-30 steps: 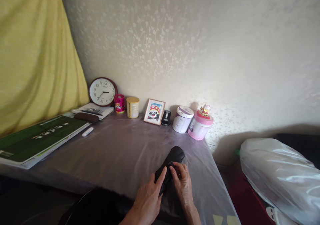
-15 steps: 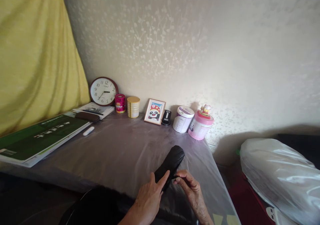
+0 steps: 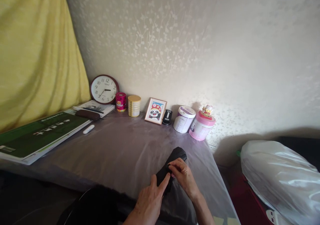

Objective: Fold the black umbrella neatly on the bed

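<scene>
A black rolled bundle of cloth that looks like a folded umbrella [image 3: 163, 172] lies slantwise near the table's front edge, its blunt end pointing away to the right. My left hand [image 3: 150, 196] grips its near part, thumb and index finger lying across the cloth. From the right, the fingertips of my right hand [image 3: 183, 176] pinch a small dark strap against the umbrella's top. The strap itself is mostly covered by those fingers. The umbrella's near end is hidden behind my left hand.
Along the wall stand a clock [image 3: 104, 89], a pink can [image 3: 120, 102], a yellow-lidded can [image 3: 134, 106], a panda picture frame [image 3: 155, 111] and two tubs [image 3: 184, 121]. A green book [image 3: 42, 135] lies left. Right of the table [image 3: 120, 151] sits a plastic-wrapped bundle [image 3: 277, 175].
My right hand has moved up and left, from beside the umbrella onto its top, carrying the strap across. My left hand keeps its grip. The view has shifted slightly.
</scene>
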The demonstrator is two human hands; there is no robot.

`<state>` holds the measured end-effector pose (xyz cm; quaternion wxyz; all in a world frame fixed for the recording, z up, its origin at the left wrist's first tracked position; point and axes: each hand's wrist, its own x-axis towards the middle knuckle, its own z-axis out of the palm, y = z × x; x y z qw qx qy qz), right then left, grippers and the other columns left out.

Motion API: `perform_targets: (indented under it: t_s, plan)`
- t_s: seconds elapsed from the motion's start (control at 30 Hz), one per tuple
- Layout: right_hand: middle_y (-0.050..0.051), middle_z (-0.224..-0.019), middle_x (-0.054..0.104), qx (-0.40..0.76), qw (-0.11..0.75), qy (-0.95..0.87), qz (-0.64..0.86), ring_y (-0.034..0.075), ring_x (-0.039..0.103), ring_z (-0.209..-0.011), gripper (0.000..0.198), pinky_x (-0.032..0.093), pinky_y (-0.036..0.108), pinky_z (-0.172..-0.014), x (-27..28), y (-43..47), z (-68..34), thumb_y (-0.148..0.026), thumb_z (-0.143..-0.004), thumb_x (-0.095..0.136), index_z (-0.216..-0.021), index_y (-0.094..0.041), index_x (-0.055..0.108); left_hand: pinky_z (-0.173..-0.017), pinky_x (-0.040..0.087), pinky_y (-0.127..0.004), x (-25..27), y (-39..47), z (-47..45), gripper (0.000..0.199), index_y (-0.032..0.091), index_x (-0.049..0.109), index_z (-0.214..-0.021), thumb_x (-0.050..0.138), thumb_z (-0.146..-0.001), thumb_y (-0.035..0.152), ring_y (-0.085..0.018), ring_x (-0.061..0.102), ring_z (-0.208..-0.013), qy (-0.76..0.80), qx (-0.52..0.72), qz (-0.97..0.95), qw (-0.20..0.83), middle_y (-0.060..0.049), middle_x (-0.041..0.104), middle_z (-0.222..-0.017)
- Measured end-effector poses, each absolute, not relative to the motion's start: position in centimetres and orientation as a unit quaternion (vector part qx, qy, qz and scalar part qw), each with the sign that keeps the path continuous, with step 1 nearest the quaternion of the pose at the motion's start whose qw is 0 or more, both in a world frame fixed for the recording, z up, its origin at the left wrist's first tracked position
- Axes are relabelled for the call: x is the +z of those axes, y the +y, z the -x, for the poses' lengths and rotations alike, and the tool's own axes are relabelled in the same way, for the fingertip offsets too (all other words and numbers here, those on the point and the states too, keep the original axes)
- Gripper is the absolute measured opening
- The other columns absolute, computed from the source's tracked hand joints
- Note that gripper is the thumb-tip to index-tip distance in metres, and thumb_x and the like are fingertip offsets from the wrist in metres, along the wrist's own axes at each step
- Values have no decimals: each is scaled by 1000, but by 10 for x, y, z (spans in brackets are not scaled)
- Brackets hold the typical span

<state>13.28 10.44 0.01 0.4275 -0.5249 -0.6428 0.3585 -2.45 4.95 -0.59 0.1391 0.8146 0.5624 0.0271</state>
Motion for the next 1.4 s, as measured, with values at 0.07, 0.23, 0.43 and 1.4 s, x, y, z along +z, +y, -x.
perform_targets:
  t_s: [0.07,0.23,0.43,1.4]
  plan:
    - [-1,-73,52,327,413,-653,545,8,50,-50,11,45,21,-48,-1,109,-130,-27,-77,58,-78,-20,67,-71,53,-33,-6,49,24,74,29,13,-142,42,-80,3,-21,67,-81,575,27,-805,141,-18,46,-130]
    - [-3,-65,54,300,429,-644,558,9,50,-47,15,44,21,-43,-6,114,-127,-27,-73,61,-86,-21,64,-74,52,-35,2,48,26,71,20,10,-143,46,-82,12,-23,65,-84,577,40,-798,167,-18,47,-129]
    - [-1,-64,58,368,515,-551,544,10,52,-48,32,46,23,-46,1,110,-134,-46,-78,57,-89,-17,64,-76,51,-35,5,48,38,70,22,8,-143,46,-84,19,-23,65,-86,572,48,-797,187,-19,44,-132]
    - [5,-79,68,342,510,-495,615,17,59,-65,41,50,29,-63,1,59,-203,-53,-62,70,-83,-19,72,-80,49,-30,-5,42,49,87,29,-1,-142,44,-74,2,-22,60,-102,575,70,-790,201,-15,20,-147]
